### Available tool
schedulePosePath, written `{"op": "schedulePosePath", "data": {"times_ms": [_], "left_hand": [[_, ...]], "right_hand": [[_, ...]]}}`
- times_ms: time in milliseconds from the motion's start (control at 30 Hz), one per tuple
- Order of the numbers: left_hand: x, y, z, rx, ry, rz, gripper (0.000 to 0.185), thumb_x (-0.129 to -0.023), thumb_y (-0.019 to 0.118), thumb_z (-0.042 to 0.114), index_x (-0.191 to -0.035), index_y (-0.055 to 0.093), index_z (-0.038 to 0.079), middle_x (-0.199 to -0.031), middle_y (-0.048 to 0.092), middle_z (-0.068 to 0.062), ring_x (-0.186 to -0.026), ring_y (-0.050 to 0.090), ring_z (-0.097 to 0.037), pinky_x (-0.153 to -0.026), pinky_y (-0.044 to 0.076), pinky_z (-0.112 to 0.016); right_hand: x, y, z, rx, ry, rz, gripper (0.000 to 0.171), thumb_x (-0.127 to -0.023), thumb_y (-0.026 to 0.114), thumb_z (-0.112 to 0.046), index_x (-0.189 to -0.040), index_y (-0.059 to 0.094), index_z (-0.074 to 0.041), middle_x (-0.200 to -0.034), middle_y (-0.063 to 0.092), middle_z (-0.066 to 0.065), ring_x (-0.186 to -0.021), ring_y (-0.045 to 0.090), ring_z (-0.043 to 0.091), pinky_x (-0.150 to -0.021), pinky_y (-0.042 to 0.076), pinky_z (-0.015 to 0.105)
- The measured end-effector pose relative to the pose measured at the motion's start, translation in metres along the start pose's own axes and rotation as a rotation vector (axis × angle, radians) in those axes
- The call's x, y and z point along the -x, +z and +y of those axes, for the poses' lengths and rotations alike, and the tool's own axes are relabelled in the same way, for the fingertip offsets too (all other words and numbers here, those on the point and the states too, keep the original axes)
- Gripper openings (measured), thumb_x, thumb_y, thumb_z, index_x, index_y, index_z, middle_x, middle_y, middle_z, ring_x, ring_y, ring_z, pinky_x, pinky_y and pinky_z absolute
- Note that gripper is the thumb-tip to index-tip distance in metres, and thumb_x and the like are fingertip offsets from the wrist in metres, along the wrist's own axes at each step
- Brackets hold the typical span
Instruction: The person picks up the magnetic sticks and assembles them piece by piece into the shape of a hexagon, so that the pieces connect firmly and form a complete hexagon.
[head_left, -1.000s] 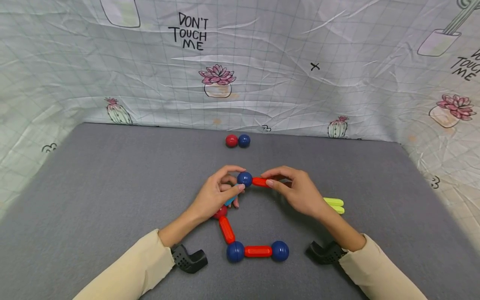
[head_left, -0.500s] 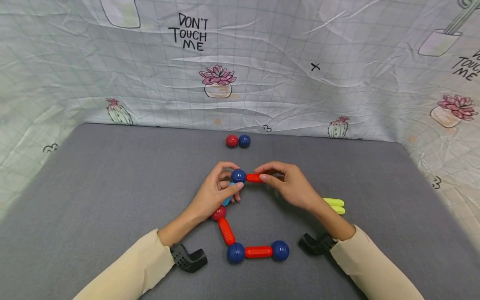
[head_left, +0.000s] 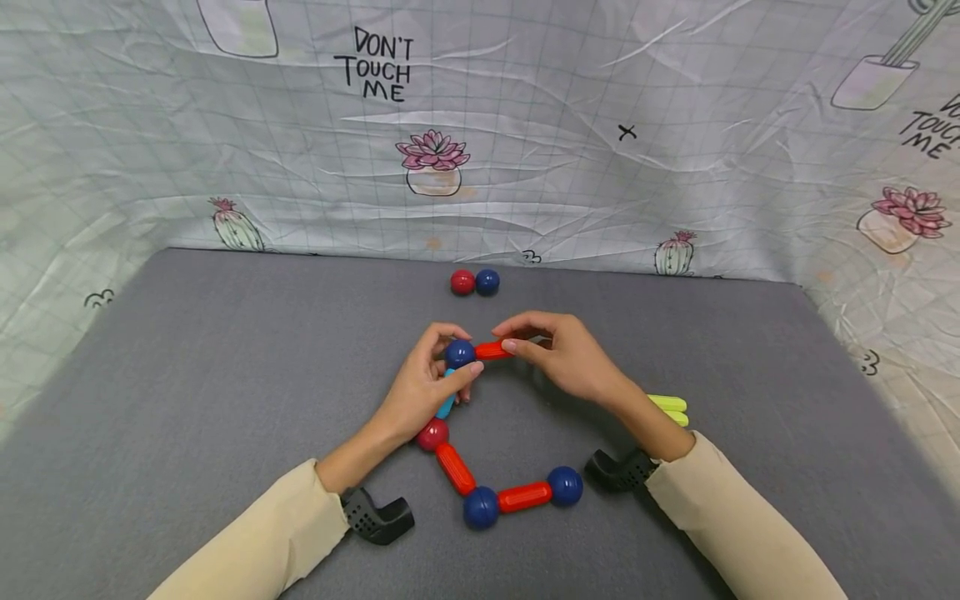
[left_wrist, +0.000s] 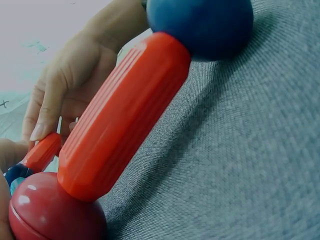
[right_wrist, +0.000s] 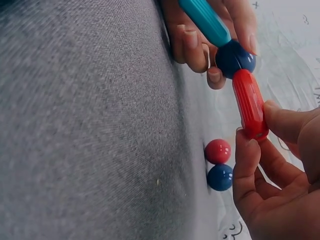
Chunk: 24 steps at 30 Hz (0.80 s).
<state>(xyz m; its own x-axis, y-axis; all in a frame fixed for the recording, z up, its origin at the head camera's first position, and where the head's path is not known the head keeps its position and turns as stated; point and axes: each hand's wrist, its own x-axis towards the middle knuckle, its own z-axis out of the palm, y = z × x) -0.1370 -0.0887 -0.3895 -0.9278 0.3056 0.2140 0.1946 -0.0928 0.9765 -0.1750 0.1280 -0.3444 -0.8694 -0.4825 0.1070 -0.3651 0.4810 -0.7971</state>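
Note:
My left hand (head_left: 418, 387) holds a dark blue ball (head_left: 460, 354) at the top of a chain of toy balls and rods. My right hand (head_left: 566, 354) pinches the free end of a red rod (head_left: 492, 351), whose other end meets that ball, as the right wrist view also shows. From the ball a light blue rod (head_left: 447, 404), partly hidden by left fingers, leads down to a red ball (head_left: 432, 435). Then come a second red rod (left_wrist: 125, 115), another blue ball (head_left: 481, 507), a third red rod (head_left: 524, 497) and an end blue ball (head_left: 565, 486).
A loose red ball (head_left: 462, 282) and a loose blue ball (head_left: 487, 282) sit side by side near the back of the grey table (head_left: 262, 350). Yellow-green rods (head_left: 667, 403) lie beyond my right forearm. A printed cloth (head_left: 525, 167) hangs behind.
Both hands have moved left with the held blue ball and red rod. The lower part of the chain has swung, its end blue ball shifting up and away from me.

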Motion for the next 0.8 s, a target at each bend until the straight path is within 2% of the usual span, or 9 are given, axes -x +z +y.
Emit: {"op": "schedulePosePath", "data": {"times_ms": [300, 567, 667, 800], "left_hand": [[0.000, -0.001, -0.003, -0.039, 0.046, 0.036, 0.031, -0.091, 0.065, 0.006, -0.115, 0.048, -0.002, -0.074, 0.054, -0.014, -0.055, 0.052, -0.022, -0.053, 0.045, -0.028], [0.000, -0.001, -0.003, -0.090, -0.001, 0.068, 0.022, -0.092, 0.067, 0.013, -0.113, 0.062, 0.010, -0.062, 0.054, -0.012, -0.054, 0.053, -0.024, -0.052, 0.040, -0.025], [0.000, -0.002, -0.003, -0.088, -0.016, 0.070, 0.024, -0.091, 0.067, 0.012, -0.115, 0.063, 0.010, -0.063, 0.056, -0.014, -0.055, 0.053, -0.025, -0.052, 0.040, -0.024], [-0.001, -0.002, -0.002, -0.069, -0.025, 0.063, 0.028, -0.091, 0.066, 0.009, -0.119, 0.063, 0.006, -0.066, 0.057, -0.018, -0.057, 0.054, -0.028, -0.053, 0.044, -0.025]], "right_hand": [[-0.008, 0.005, -0.006, -0.008, -0.020, -0.022, 0.018, -0.093, 0.064, -0.017, -0.110, 0.070, -0.015, -0.102, 0.068, -0.007, -0.084, 0.060, 0.013, -0.074, 0.051, 0.034], [-0.011, 0.001, -0.006, 0.000, -0.018, -0.055, 0.020, -0.094, 0.064, -0.020, -0.113, 0.069, -0.015, -0.104, 0.067, -0.005, -0.085, 0.060, 0.014, -0.076, 0.051, 0.035], [-0.014, -0.004, -0.006, 0.021, -0.011, -0.054, 0.024, -0.095, 0.063, -0.025, -0.115, 0.068, -0.014, -0.107, 0.067, -0.006, -0.089, 0.060, 0.013, -0.078, 0.050, 0.036], [-0.024, -0.013, -0.004, 0.049, -0.009, -0.001, 0.026, -0.095, 0.062, -0.025, -0.117, 0.067, -0.011, -0.110, 0.066, -0.003, -0.096, 0.059, 0.014, -0.080, 0.049, 0.037]]}}
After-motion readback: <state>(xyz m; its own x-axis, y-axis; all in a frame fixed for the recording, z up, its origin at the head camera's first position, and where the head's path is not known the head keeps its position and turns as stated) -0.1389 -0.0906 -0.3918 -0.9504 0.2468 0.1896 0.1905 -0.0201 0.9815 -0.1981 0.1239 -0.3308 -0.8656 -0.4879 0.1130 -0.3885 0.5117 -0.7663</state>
